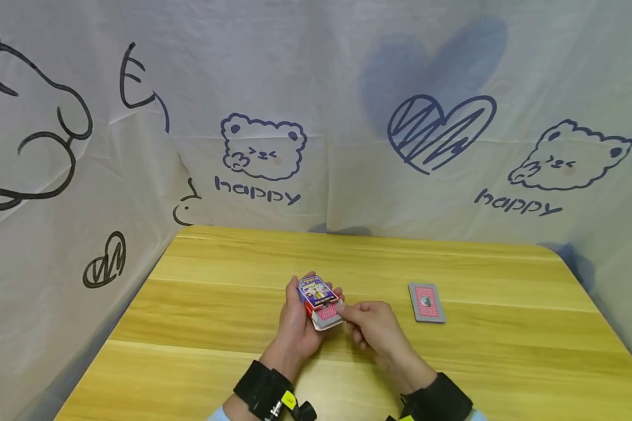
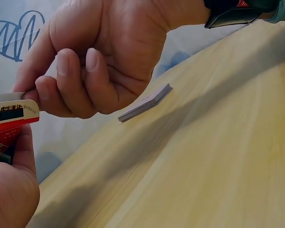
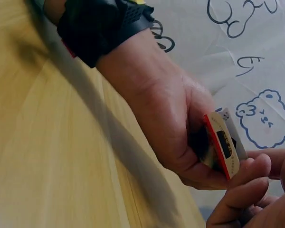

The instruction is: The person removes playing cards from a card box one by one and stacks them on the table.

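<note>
Card box (image 1: 318, 299) in left hand (image 1: 295, 330), card stack (image 1: 426, 302) right, table (image 1: 189, 327)

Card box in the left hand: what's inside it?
Red-backed cards show at the open end of the card box, where the right hand pinches them. The left hand grips the box. How many remain inside is hidden.

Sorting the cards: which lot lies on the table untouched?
The small stack right of both hands, red backs up; the other cards sit in the box the left hand holds.
</note>
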Demonstrator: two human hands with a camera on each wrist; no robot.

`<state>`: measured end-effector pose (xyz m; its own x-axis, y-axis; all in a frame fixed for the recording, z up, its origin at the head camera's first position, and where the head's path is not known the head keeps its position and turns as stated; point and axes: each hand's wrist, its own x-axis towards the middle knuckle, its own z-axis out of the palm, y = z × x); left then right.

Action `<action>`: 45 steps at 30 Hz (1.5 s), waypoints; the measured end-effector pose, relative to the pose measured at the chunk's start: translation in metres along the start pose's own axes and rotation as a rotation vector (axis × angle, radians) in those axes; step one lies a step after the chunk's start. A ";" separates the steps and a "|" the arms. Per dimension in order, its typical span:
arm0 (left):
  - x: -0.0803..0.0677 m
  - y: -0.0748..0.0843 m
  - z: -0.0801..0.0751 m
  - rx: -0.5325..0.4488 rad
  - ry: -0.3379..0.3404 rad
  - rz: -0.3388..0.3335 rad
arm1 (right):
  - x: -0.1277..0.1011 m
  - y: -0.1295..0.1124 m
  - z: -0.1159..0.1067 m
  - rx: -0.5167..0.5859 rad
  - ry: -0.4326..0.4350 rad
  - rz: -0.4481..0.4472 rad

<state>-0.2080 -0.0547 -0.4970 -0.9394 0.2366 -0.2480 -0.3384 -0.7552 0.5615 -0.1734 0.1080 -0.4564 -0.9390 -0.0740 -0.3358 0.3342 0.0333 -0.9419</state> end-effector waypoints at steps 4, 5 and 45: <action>0.003 0.005 -0.003 0.012 0.016 0.030 | -0.003 -0.003 -0.002 0.015 -0.059 0.005; 0.004 0.006 -0.003 0.010 0.022 0.037 | -0.003 -0.003 -0.003 0.015 -0.084 0.010; 0.003 0.016 -0.007 0.019 0.050 0.057 | 0.002 -0.005 -0.104 -0.304 -0.020 -0.081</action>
<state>-0.2156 -0.0710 -0.4941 -0.9536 0.1618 -0.2541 -0.2854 -0.7548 0.5906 -0.1849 0.2111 -0.4515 -0.9587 -0.1082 -0.2631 0.2164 0.3232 -0.9213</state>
